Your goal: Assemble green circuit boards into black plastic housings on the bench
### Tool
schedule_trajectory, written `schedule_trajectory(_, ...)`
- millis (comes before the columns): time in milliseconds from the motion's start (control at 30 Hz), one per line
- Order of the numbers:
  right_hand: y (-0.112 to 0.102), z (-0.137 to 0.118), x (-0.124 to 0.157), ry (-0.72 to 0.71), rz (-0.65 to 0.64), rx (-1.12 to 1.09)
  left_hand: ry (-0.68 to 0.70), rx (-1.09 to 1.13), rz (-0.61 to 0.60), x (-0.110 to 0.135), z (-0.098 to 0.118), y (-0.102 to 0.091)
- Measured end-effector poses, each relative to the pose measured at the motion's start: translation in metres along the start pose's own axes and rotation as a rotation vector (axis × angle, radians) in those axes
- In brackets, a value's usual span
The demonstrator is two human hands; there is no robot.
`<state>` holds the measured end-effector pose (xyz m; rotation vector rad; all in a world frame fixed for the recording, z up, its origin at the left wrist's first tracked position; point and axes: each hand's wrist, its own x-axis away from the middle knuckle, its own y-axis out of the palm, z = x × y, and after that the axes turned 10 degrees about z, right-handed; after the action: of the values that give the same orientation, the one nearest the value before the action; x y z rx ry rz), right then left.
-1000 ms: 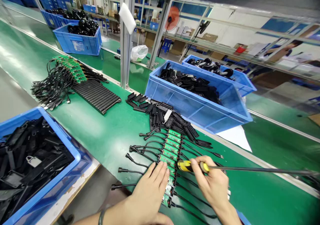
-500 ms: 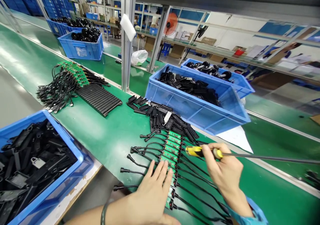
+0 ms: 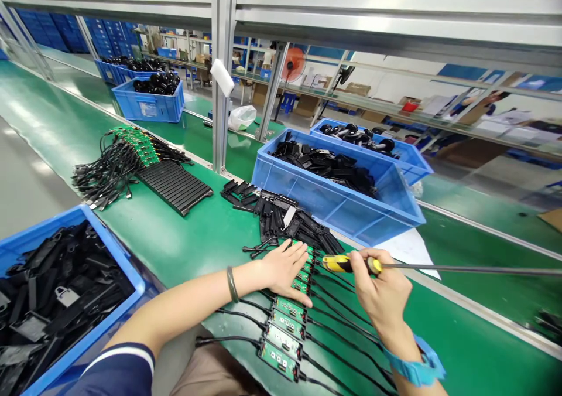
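Right now the left hand point(image 3: 284, 272) is lying palm down across the far half of a row of green circuit boards point(image 3: 279, 358), its grip spread flat with the thumb standing wide, holding nothing. Over on the other side, the right hand point(image 3: 381, 293) is keeping a narrow, curled grip around a yellow-and-black tool point(image 3: 337, 263), whose long dark shaft is running out past the right edge of the view. The tool's handle end is pointing at the boards and sitting just beside their right edge; whether it is touching anything, one can't tell. And the boards themselves are stretching along the green tabletop point(image 3: 158, 243), the nearest ones lying uncovered, with black cables point(image 3: 336, 317) trailing from both ends. Just beyond, a heap of black plastic parts point(image 3: 302, 229) is spilling up to a large blue bin point(image 3: 369, 217). Farther left, a second batch of boards point(image 3: 148, 150) is resting against a ridged row of black pieces point(image 3: 175, 188), while another blue bin point(image 3: 139, 287), loaded with dark parts, is standing at the near left.
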<state>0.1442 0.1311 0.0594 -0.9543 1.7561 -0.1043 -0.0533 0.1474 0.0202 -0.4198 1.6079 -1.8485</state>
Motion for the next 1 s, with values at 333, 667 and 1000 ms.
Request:
schedule_trajectory(333,0.022,0.017,-0.010,0.075,-0.058,-0.008,-0.004,0.019,0.027,0.002,-0.001,0.004)
schedule_trajectory(667,0.041,0.027,-0.023,0.101,-0.047,-0.001,-0.004,0.006,0.036,0.003,0.000,0.004)
schedule_trajectory(1000,0.060,0.028,-0.021,0.024,-0.202,-0.036,-0.021,-0.057,0.077,0.002,0.013,-0.001)
